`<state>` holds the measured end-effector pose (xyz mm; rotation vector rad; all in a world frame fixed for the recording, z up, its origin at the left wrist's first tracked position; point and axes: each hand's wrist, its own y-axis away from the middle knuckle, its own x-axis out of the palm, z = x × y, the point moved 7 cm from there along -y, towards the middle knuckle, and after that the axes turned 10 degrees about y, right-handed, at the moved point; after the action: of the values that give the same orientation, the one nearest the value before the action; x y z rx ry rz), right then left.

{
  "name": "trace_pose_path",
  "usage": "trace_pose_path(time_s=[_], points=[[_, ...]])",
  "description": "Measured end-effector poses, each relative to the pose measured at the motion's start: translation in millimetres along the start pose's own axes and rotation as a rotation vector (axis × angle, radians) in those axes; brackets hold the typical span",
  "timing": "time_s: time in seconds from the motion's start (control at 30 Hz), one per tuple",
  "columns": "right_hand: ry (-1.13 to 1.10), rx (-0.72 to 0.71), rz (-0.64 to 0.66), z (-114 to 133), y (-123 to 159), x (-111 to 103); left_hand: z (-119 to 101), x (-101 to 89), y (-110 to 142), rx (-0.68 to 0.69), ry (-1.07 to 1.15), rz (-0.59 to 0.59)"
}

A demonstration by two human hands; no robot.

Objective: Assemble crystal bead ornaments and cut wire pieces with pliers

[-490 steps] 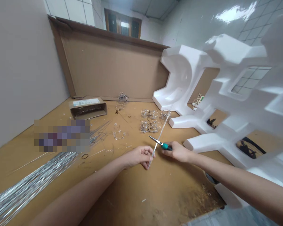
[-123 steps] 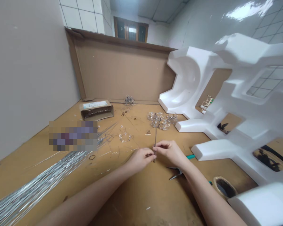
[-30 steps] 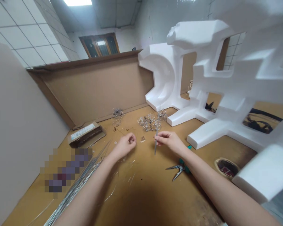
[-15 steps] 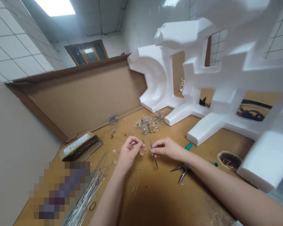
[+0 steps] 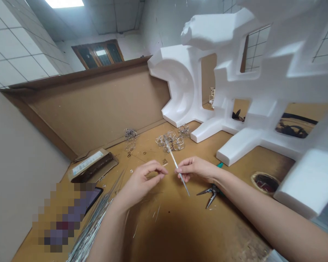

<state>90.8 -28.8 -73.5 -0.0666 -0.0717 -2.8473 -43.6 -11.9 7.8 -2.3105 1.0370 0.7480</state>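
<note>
My right hand (image 5: pixel 190 169) pinches a slim silvery metal rod (image 5: pixel 172 157) near its lower half. The rod stands tilted, its upper end in front of a cluster of bent wire pieces (image 5: pixel 177 142). To the left of it, my left hand (image 5: pixel 147 176) is open, fingers curved and thumb apart, with nothing visible in it. A gap separates the two hands. Below my right wrist lie long-nosed pliers (image 5: pixel 211 193) with jaws spread and green handles partly hidden. A bundle of long straight wires (image 5: pixel 94 222) lies beside my left forearm.
White foam packaging (image 5: pixel 207 120) stands along the right. A cardboard panel (image 5: pixel 104 105) closes off the back. An opened small box (image 5: pixel 94 167) lies at left, above a blurred-out flat object (image 5: pixel 68 218). A round hole (image 5: pixel 265 182) is at right. Small rings (image 5: pixel 129 153) and wire scraps dot the tabletop.
The rod has swung so that more of it shows and its upper end leans farther left. My left hand has moved slightly left, away from my right. The view has shifted a little.
</note>
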Motion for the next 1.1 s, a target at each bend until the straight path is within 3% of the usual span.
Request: trace_pose_path(time_s=[0.1, 0.27, 0.47, 0.57, 0.67, 0.73, 0.8, 0.9, 0.97, 1.1], points=[[0.069, 0.012, 0.046, 0.2, 2.7, 6.0, -0.8, 4.7, 6.7, -0.082, -0.142, 0.136], [0.247, 0.000, 0.103, -4.1, 4.4, 18.0, -1.5, 11.5, 10.8, -0.092, -0.463, 0.163], [0.380, 0.003, 0.165, -13.7, 3.6, 28.1, -20.0, 16.1, 8.4, 0.051, -0.676, 0.058], [0.434, -0.083, 0.056, -3.4, 1.6, 21.6, -40.6, 5.5, 9.6, 0.163, -0.715, -0.150], [0.546, -0.241, -0.212, 17.6, 3.2, 4.5, -51.4, -17.8, 16.7, 0.161, -0.588, -0.445], [0.626, -0.327, -0.332, 27.4, 6.1, -1.5, -38.2, -26.8, 17.5, 0.028, -0.378, -0.506], [0.696, -0.383, -0.355, 29.8, 6.7, -0.5, -14.7, -20.3, 12.4, -0.124, -0.119, -0.416], [0.807, -0.412, -0.316, 21.3, 3.4, 5.6, 13.1, 4.2, 1.0, -0.207, 0.149, -0.234], [0.878, -0.386, -0.265, 10.6, -0.8, 9.3, 25.0, 18.2, -5.5, -0.211, 0.201, -0.165], [0.970, -0.343, -0.191, -1.5, -4.8, 13.8, 32.1, 25.8, -10.0, -0.199, 0.124, -0.180]])
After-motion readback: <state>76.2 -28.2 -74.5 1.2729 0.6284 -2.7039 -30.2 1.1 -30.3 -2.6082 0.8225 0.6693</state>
